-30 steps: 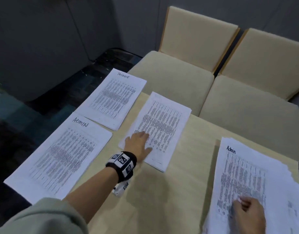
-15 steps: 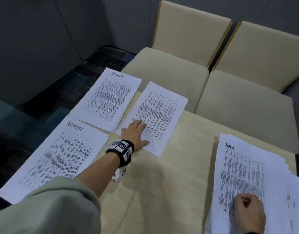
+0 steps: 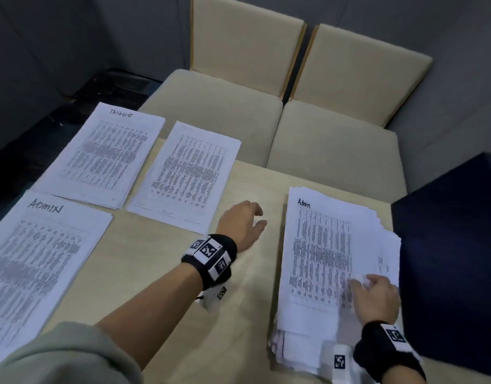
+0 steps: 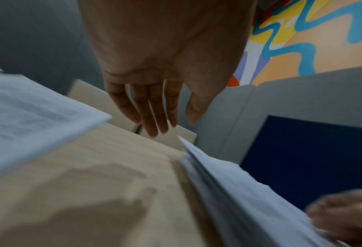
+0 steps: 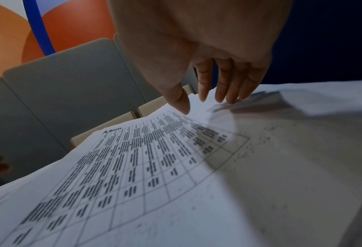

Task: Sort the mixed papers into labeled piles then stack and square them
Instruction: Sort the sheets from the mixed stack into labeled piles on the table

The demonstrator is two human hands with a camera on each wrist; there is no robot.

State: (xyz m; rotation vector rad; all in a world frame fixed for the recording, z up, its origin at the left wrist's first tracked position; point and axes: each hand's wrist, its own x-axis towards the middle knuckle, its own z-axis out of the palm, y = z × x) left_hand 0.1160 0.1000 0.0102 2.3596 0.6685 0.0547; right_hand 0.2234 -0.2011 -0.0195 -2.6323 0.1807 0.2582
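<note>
The thick, ragged stack of white printed sheets (image 3: 324, 261) with "Admin" handwritten on its top page lies at the right of the pale wooden table (image 3: 238, 314), its edges fanned and uneven. My right hand (image 3: 377, 297) rests on the near right part of that top page; from the right wrist view the fingers (image 5: 224, 83) are straight and slightly spread, their tips down at the paper, the thumb apart from them. I cannot tell whether a sheet is caught under the tips. My left hand (image 3: 243, 227) hangs just above bare tabletop between the mixed stack and the unlabeled white printed sheet (image 3: 188, 176); the left wrist view shows its fingers (image 4: 154, 108) loose, close together, holding nothing, thumb a little apart.

Beyond the unlabeled sheet, just beside it at the far left, lies the white pile headed "TASKLIST" (image 3: 108, 156). Nearer me on the left lies the white pile headed "ADMIN" (image 3: 36, 264). Both overhang the table's left edge. Past the far edge stand two cream upholstered chairs (image 3: 294, 92) side by side. A dark navy panel (image 3: 454, 259) sits right of the mixed stack.
</note>
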